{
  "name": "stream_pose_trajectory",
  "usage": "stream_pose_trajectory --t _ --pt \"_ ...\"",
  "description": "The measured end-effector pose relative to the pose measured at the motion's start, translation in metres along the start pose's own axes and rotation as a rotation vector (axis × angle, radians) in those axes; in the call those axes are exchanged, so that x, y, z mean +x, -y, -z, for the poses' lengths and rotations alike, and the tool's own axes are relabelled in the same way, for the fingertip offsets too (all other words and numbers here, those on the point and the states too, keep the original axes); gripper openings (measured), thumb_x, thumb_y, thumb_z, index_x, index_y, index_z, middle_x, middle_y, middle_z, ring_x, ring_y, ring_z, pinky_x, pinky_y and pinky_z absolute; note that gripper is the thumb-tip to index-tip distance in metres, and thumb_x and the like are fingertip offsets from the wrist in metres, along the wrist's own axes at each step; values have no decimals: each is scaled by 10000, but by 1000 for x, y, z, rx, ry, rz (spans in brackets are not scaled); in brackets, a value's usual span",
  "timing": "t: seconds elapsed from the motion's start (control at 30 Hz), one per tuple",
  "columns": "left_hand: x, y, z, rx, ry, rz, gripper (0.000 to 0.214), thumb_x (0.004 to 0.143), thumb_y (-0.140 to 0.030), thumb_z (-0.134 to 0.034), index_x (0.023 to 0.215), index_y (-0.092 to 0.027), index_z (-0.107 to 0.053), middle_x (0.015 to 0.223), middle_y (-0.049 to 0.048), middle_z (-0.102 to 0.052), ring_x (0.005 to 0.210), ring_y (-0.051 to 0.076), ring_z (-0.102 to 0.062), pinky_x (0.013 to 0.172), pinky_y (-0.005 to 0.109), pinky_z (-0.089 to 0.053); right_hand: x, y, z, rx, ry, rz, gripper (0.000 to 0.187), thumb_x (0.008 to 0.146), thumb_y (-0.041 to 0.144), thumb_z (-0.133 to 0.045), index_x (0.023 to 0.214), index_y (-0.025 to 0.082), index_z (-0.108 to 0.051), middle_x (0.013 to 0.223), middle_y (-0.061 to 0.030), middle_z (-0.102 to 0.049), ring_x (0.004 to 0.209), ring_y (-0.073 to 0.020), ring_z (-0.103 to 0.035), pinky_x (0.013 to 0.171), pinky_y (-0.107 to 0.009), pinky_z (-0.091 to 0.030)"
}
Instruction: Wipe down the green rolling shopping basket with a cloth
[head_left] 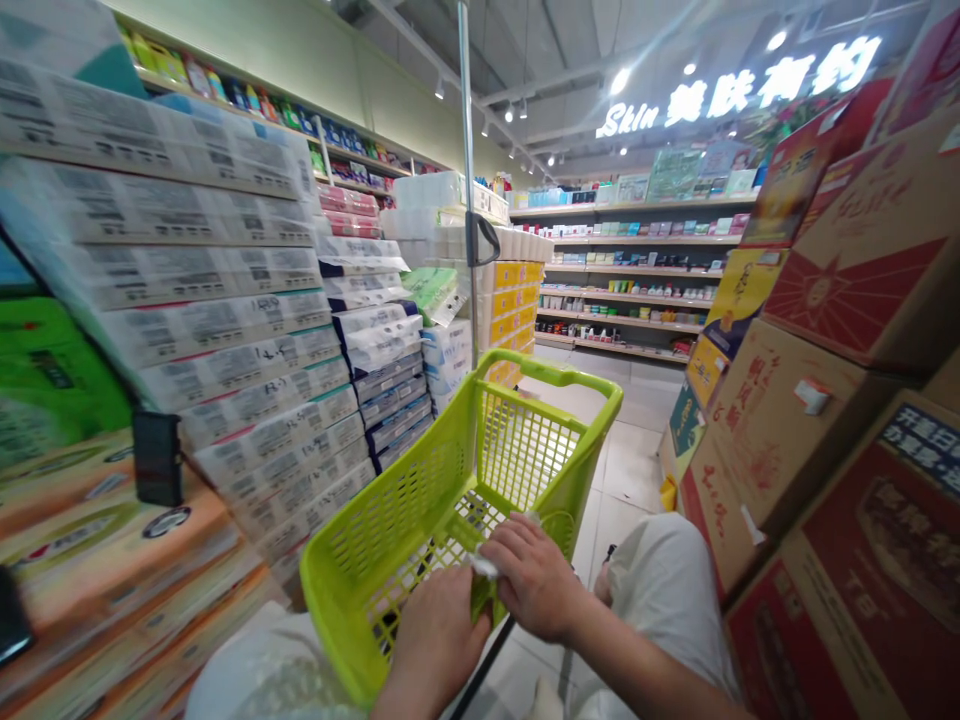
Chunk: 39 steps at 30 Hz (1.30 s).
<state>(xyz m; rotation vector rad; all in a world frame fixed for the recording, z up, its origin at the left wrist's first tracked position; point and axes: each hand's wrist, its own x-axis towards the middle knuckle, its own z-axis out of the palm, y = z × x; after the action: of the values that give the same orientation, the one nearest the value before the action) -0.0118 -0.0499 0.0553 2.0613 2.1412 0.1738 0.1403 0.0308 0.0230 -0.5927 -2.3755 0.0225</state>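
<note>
A yellow-green plastic shopping basket point(405, 500) with latticed walls stands right before my knees. My left hand point(442, 625) is curled over its near rim, with the fingers mostly hidden on the inner side. Just right of it, my right hand point(536, 575) is closed with bent fingers over the same rim. A crumpled white cloth or tissue point(484, 566) shows between the two hands, pressed under the right fingers. Through the lattice floor of the basket, dark parts are visible below. A metal pole with a grey hook-like handle point(481, 240) rises behind the basket.
Stacked white-wrapped packs point(247, 310) form a wall on the left. Orange packs point(112, 560) there carry a dark phone-like device point(158, 458). Cardboard cartons point(802, 420) crowd the right side. Tiled floor point(634, 460) leads towards product shelves point(630, 270) at the back.
</note>
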Motion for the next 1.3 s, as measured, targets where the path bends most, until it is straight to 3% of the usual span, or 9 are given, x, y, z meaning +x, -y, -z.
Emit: stream_pose_trajectory --t 0.2,0.3,0.43,0.57,0.7,0.8,0.93,1.17,1.3 --pt "-2 4 -11 18 -17 8 220 906 -273 -377 954 -220 -585 992 63 -683 938 223 -634 814 340 -427 2 -42 26 -146 -143 -218 297 809 80 -464 1052 198 -587 1046 -77 -619 1103 -231 -509 1107 -469 -278" --pt "-2 3 -10 16 -19 14 218 909 -247 -367 926 -217 -582 973 64 -682 924 210 -637 800 325 -423 3 -23 14 -114 -158 -244 304 795 65 -458 1036 199 -586 1035 -77 -613 1109 -230 -502 1103 -467 -289" --pt "-1 4 -8 2 14 17 192 878 -189 -395 928 -219 -577 966 56 -680 945 204 -635 802 310 -421 1 11 -4 10 -34 -78 338 757 94 -477 1064 197 -576 1024 -66 -615 1071 -219 -513 1090 -446 -318" --pt "-2 6 -8 4 18 13 207 893 -212 -389 952 -223 -587 1004 58 -675 964 207 -628 820 314 -422 1 -9 7 -10 -33 -45 344 770 96 -483 1082 203 -582 1026 -63 -621 1061 -215 -520 1081 -441 -329" --pt "-3 5 -7 -4 -4 13 248 925 -242 -343 941 -215 -589 994 63 -678 937 202 -632 805 312 -425 2 -30 18 -86 -140 -184 313 798 68 -467 1056 197 -587 1049 -80 -612 1105 -231 -503 1093 -479 -308" --pt "-2 4 -6 -21 4 5 238 907 -210 -351 945 -214 -586 995 63 -680 947 209 -633 799 316 -426 1 -6 6 -42 -127 -194 317 790 76 -469 1058 200 -583 1049 -78 -609 1108 -232 -502 1093 -478 -312" --pt "0 5 -4 -62 30 27 251 888 -172 -359 974 -214 -591 992 65 -687 975 204 -632 803 303 -421 -1 26 -10 63 -39 -51 359 765 92 -478 1098 194 -569 1067 -66 -619 1109 -214 -511 1096 -438 -321" --pt "0 8 -9 -10 -9 -4 252 924 -236 -334 948 -219 -584 991 60 -680 925 222 -641 780 334 -429 2 -29 18 -63 -136 -178 340 801 69 -464 1094 192 -584 1077 -80 -626 1137 -228 -509 1110 -481 -291" --pt "2 7 -9 -7 -9 -5 222 907 -212 -360 941 -211 -579 988 63 -681 938 220 -640 776 325 -425 1 -10 6 -42 -157 -214 341 801 60 -449 1087 187 -584 1086 -84 -614 1170 -232 -486 1106 -481 -297"
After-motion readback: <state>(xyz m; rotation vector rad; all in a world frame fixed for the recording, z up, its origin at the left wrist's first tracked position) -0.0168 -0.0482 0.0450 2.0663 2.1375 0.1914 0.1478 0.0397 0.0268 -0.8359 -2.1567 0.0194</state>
